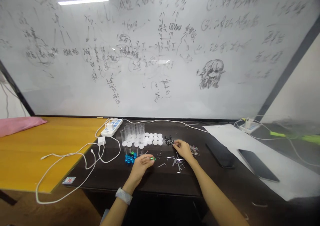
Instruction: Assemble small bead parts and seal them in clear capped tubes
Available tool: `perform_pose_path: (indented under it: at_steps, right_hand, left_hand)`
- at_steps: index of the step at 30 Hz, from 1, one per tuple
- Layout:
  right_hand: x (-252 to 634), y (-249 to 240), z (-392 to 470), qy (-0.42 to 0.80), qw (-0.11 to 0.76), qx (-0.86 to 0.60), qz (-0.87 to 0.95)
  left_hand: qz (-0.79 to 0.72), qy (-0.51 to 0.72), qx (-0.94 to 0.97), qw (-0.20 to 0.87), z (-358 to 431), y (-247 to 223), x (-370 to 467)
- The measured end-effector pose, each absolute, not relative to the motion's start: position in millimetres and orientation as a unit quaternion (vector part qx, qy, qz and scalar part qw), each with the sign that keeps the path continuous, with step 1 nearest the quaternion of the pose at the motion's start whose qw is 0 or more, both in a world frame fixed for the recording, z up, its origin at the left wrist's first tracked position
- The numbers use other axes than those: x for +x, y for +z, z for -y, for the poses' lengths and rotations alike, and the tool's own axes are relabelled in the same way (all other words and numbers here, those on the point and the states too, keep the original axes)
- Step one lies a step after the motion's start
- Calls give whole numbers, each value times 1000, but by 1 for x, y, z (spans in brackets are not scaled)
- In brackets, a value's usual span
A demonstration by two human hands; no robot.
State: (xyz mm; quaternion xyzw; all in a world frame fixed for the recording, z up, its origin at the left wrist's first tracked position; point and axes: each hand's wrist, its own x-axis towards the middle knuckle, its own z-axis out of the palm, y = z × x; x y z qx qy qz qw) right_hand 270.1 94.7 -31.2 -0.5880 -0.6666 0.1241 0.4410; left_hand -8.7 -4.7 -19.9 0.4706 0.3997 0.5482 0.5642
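Rod (148, 157) and green beads (153, 159): pinched between thumb and fingers of my left hand (140, 166). My right hand (183, 149) has its fingers nearly together, fingertips at the edge of the black pieces (169, 140) (whether one is gripped, I cannot tell). Bent rods (178, 162) lie loose on the table (160, 182); white caps (155, 139) lie off the tubes (135, 131); blue balls (128, 159) sit clustered nearby.
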Motion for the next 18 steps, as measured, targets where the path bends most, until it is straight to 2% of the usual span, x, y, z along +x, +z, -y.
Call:
perform_pose_path:
  at_steps: [7,9,11,14,18]
  right_hand:
    - [262,-28,-90,120,468,-568,666]
    - [252,-23,-83,167,499,-533,663]
    - [236,-18,-73,278,539,-449,656]
    - [204,-14,-52,384,518,-361,674]
    - [176,-15,-28,424,485,-313,698]
  left_hand:
    - [-395,540,475,572,6,-20,-9]
    - [-389,544,464,580,6,-19,-9]
    - [-381,551,447,593,7,-18,-10]
    - [-375,564,421,603,7,-17,-11]
    - [-374,593,385,601,7,-15,-13]
